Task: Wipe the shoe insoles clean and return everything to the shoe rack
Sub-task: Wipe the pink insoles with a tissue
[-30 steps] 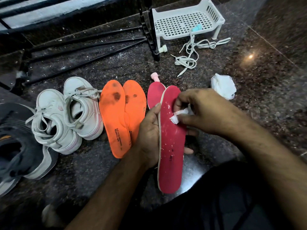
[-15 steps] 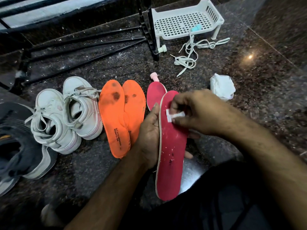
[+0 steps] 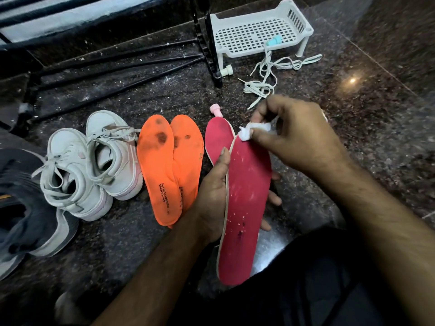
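Step in hand: you are wiping the red insole (image 3: pixel 247 198), the first half of the task by the look of it; nothing sits on the shoe rack (image 3: pixel 113 64) yet.
Left hand: your left hand (image 3: pixel 211 196) cradles the red insole from beneath, thumb along its left edge and fingertips showing past its right edge, holding it tilted up off the floor.
Right hand: your right hand (image 3: pixel 299 137) pinches a small white wad of tissue (image 3: pixel 253 130) between thumb and fingers, right at the toe end of the insole.
Insole surface: pale flecks and a few dark spots remain toward the middle and heel, so it looks only partly clean.
Other insoles: a second red insole (image 3: pixel 217 135) lies on the floor behind the held one; the two orange insoles (image 3: pixel 169 165) lie just beside it, overlapping, with dark stains near their toes.
Shoes: the white sneakers (image 3: pixel 91 165) stand left of the orange pair, near the rack.
Next move: bring the tissue back down the length toward the heel, pressing on the dark spots, with your left hand bracing underneath so the insole does not flex away.
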Motion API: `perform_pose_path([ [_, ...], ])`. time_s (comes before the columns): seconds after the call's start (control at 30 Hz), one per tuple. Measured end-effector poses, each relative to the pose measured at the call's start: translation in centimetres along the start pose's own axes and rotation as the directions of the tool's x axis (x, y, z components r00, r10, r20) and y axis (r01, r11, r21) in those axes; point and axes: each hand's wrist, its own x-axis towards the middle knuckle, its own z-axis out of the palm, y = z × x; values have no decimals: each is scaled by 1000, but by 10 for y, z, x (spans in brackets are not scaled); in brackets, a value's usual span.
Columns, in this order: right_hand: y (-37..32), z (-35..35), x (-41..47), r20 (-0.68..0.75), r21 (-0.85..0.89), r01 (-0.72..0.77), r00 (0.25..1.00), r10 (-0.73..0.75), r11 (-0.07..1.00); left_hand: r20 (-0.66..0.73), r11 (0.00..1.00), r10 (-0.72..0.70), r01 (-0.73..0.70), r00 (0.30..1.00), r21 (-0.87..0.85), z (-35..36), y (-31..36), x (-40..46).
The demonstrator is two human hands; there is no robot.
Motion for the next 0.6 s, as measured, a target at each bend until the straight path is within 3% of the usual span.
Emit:
perform_pose_path([
  [0.1, -11, 12, -12, 262, -8, 74, 963, -69, 997, -11, 999, -37, 37, 999, -32, -2, 5, -2],
  [0.2, -15, 17, -16, 396, -28, 143, 910, -120, 989, 9, 997, -68, 68, 998, -35, -2, 7, -3],
  [0.27, -10, 13, -13, 385, -25, 123, 917, -104, 992, 2, 999, -51, 51, 999, -16, 0, 7, -3],
  [0.43, 5, 6, -1, 60, -72, -16, 998, 20, 997, -30, 999, -32, 33, 999, 19, 9, 8, -5],
  [0.6, -9, 16, -10, 324, 64, 70, 942, -87, 996, -65, 999, -30, 31, 997, 17, 3, 6, -2],
])
